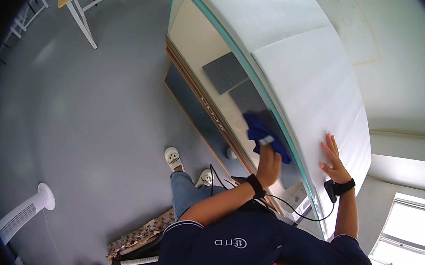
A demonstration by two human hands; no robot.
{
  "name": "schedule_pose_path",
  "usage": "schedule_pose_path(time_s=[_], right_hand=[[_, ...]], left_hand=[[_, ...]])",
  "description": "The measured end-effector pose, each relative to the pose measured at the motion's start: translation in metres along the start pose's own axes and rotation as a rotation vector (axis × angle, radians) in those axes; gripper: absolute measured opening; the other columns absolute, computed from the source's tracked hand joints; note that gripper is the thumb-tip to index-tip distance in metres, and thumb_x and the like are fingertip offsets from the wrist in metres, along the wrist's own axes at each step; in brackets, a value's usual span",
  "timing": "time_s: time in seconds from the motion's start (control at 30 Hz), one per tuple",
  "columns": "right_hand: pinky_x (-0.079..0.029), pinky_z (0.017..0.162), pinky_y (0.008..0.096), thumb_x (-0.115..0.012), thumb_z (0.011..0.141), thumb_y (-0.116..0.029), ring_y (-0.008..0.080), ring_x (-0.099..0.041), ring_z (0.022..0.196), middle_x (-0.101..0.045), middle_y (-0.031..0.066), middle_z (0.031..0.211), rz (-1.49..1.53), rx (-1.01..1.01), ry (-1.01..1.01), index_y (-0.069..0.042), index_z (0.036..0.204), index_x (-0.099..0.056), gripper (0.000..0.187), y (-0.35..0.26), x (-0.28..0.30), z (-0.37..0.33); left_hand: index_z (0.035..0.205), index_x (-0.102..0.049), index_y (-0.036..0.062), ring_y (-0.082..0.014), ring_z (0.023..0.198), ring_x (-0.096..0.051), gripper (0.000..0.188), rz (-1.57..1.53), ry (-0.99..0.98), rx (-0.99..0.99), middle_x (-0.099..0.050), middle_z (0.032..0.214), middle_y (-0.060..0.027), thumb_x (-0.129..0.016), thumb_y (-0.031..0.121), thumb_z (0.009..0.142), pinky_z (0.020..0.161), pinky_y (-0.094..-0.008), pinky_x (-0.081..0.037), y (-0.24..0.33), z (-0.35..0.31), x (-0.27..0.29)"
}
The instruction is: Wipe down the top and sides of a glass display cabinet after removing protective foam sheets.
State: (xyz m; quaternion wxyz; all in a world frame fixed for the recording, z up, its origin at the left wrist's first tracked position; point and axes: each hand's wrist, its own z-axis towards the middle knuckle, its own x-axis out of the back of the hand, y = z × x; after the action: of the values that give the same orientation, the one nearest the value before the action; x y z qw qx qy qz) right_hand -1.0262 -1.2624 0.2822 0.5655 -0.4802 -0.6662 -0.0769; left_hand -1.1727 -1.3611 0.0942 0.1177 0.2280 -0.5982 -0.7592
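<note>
A crumpled dark blue cloth [272,147] is bunched under my left hand [269,167], whose fingers are closed on it. It lies against the glass side [235,76] of a large white-topped case. My right hand [334,163] rests palm down on the white top [311,86], fingers stretched out and holding nothing. A greenish glass edge [250,69] runs between the two hands. Behind the glass, a grey dotted panel [225,72] shows. Each wrist wears a black band, and a black cable trails between them.
Along the case's base stands a wooden-framed dark panel [194,106]. A white tower fan [24,212] is at the left on the grey floor [92,119]. Rolled material [139,243] lies near my legs. A table leg [82,24] shows at the far left, and a window [414,225] at the lower right.
</note>
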Motion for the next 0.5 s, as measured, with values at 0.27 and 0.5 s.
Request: schedule_pose_path(time_s=[0.27,0.5], right_hand=[[-0.002,0.106,0.0412,-0.059,0.078,-0.024,0.0281,0.0,0.133,-0.01,0.0122,0.144,0.01,-0.045,-0.015,-0.013,0.133,-0.033,0.062,-0.004,-0.002,0.006],[-0.001,0.106,0.041,-0.058,0.077,-0.024,0.0275,0.002,0.133,-0.009,0.0111,0.144,0.001,-0.067,-0.008,-0.013,0.133,-0.031,0.063,-0.001,0.0,0.007]], left_hand=[[0.13,-0.013,-0.0124,-0.042,0.129,-0.007,0.053,0.136,0.318,-0.278,-0.013,0.136,-0.0295,-0.025,0.02,0.09,0.105,-0.047,-0.004,0.01,0.12,0.06],[0.133,-0.006,-0.0072,-0.0339,0.128,-0.017,0.052,-0.072,0.496,0.329,-0.017,0.137,-0.0256,-0.025,0.02,0.093,0.104,-0.0331,-0.015,-0.079,0.147,0.095]])
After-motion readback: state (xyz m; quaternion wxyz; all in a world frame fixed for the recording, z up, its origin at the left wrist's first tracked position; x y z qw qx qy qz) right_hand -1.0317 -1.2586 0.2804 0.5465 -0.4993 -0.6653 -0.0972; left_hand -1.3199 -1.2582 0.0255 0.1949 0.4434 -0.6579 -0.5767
